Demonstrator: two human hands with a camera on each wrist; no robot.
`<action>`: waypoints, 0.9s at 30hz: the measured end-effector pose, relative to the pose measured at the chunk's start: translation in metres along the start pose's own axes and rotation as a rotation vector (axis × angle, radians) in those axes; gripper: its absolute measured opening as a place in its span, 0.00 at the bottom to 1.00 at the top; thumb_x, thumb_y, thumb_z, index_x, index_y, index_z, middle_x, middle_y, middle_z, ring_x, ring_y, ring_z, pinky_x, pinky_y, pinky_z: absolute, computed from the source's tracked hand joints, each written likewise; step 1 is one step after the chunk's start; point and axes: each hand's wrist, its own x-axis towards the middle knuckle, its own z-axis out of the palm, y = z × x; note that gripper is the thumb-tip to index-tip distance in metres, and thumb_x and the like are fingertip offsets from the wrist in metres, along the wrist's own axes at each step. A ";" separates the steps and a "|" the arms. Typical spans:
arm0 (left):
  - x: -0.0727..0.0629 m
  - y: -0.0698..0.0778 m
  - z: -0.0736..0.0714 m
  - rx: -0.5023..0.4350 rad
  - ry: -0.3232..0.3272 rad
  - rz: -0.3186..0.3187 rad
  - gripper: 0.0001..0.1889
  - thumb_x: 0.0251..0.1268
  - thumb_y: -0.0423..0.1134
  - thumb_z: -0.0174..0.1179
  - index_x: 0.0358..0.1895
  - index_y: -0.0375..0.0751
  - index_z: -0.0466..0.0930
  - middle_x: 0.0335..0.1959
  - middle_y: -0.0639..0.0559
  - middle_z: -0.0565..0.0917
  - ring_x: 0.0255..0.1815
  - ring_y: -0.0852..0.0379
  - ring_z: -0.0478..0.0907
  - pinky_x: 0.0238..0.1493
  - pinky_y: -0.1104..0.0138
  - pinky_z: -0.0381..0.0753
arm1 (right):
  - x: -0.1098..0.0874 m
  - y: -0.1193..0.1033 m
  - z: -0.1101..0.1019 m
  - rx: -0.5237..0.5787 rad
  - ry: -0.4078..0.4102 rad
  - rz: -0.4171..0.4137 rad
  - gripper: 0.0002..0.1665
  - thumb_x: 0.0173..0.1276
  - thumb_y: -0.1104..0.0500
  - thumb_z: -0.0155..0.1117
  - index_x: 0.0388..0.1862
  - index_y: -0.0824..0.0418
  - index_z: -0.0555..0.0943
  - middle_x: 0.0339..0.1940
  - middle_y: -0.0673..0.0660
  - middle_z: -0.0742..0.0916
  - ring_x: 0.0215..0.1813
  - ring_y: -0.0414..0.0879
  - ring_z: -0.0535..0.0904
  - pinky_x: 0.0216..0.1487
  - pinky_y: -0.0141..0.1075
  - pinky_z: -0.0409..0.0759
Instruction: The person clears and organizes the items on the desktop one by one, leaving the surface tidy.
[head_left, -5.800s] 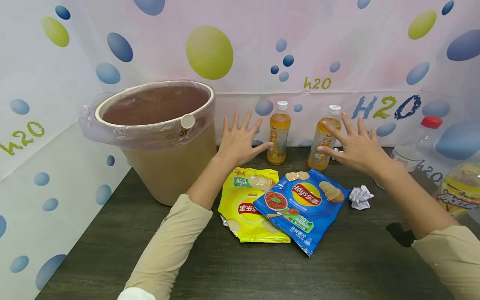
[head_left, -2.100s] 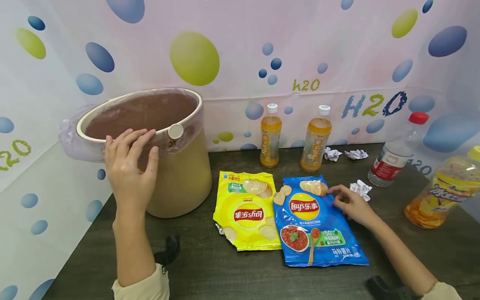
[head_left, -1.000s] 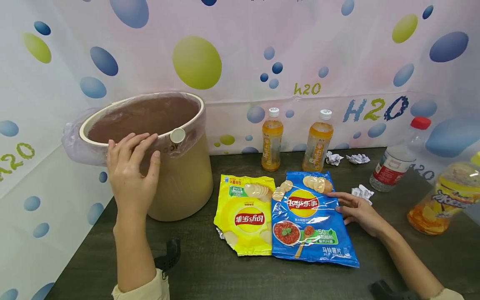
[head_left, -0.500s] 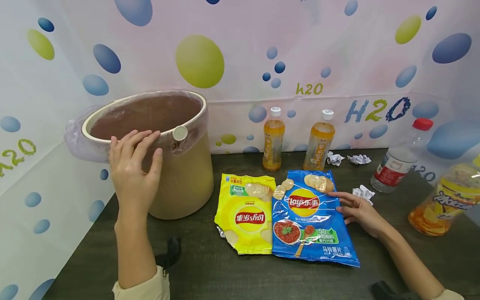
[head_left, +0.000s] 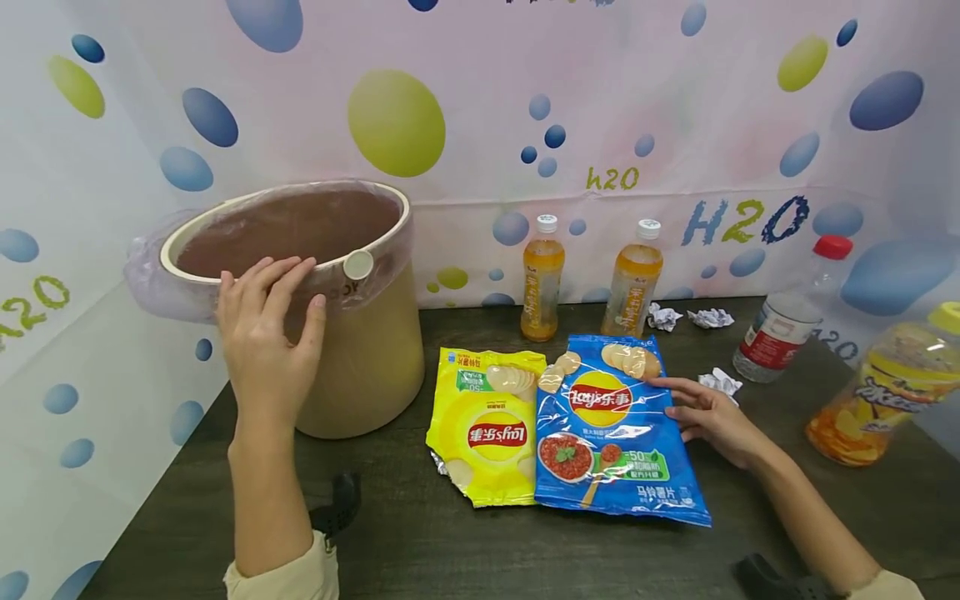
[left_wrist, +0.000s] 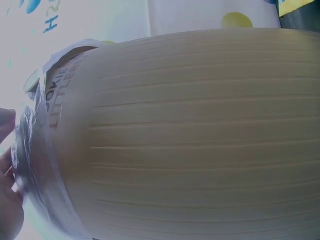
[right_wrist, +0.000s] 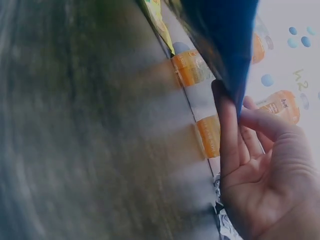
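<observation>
My left hand [head_left: 266,333] holds the near rim of a tan trash bin [head_left: 360,367] lined with a thin translucent purple bag; its fingers bend over the edge and the thumb lies outside. In the left wrist view, the bin's ribbed side [left_wrist: 200,130] fills most of the picture. My right hand [head_left: 720,421] pinches the right edge of a blue Lay's chip bag [head_left: 600,429] between thumb and fingers. That bag is raised off the table, as the right wrist view shows [right_wrist: 225,40]. Beside it, partly covered, lies a yellow Lay's chip bag [head_left: 480,467], torn at one corner.
Two bottles of orange drink, one left [head_left: 542,279] and one right [head_left: 633,283], stand along the wall. Crumpled paper balls [head_left: 720,383] lie to their right. A red-capped bottle [head_left: 780,333] and a larger yellow-capped bottle [head_left: 877,396] stand at the far right.
Both hands were spread above the table at first. The left went to the bin's rim, the right to the blue bag. The bag has since turned, risen and shifted slightly left over the yellow one.
</observation>
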 end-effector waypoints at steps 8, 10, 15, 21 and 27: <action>-0.003 -0.008 -0.003 0.034 0.062 -0.016 0.19 0.57 0.38 0.57 0.52 0.35 0.78 0.56 0.42 0.72 0.65 0.49 0.59 0.68 0.55 0.38 | -0.004 -0.011 0.003 0.027 0.043 -0.019 0.22 0.71 0.62 0.49 0.59 0.42 0.73 0.48 0.45 0.79 0.40 0.50 0.81 0.37 0.37 0.80; -0.003 -0.012 -0.005 0.040 0.062 -0.029 0.19 0.56 0.38 0.57 0.52 0.35 0.77 0.56 0.42 0.72 0.65 0.49 0.59 0.68 0.55 0.38 | -0.004 -0.014 0.004 0.026 0.059 -0.011 0.22 0.71 0.61 0.50 0.60 0.41 0.73 0.48 0.44 0.79 0.40 0.50 0.81 0.38 0.37 0.80; -0.004 -0.020 -0.010 0.025 0.029 -0.049 0.18 0.57 0.34 0.57 0.52 0.34 0.77 0.54 0.41 0.74 0.63 0.49 0.61 0.68 0.57 0.40 | -0.001 -0.021 0.010 0.003 0.092 -0.008 0.22 0.71 0.60 0.50 0.62 0.44 0.71 0.48 0.44 0.79 0.40 0.51 0.81 0.39 0.38 0.80; -0.005 -0.021 -0.011 0.017 0.038 -0.059 0.17 0.57 0.33 0.58 0.51 0.34 0.78 0.52 0.42 0.76 0.63 0.51 0.62 0.68 0.58 0.41 | 0.004 -0.033 0.019 -0.012 0.112 -0.013 0.22 0.70 0.58 0.52 0.62 0.45 0.71 0.47 0.47 0.79 0.40 0.51 0.82 0.40 0.38 0.80; -0.003 -0.021 -0.011 0.001 0.047 -0.052 0.17 0.56 0.32 0.58 0.50 0.35 0.79 0.51 0.42 0.77 0.62 0.50 0.63 0.68 0.58 0.42 | 0.007 -0.048 0.030 0.001 0.134 -0.041 0.23 0.69 0.59 0.53 0.63 0.49 0.71 0.48 0.46 0.79 0.40 0.50 0.82 0.40 0.38 0.80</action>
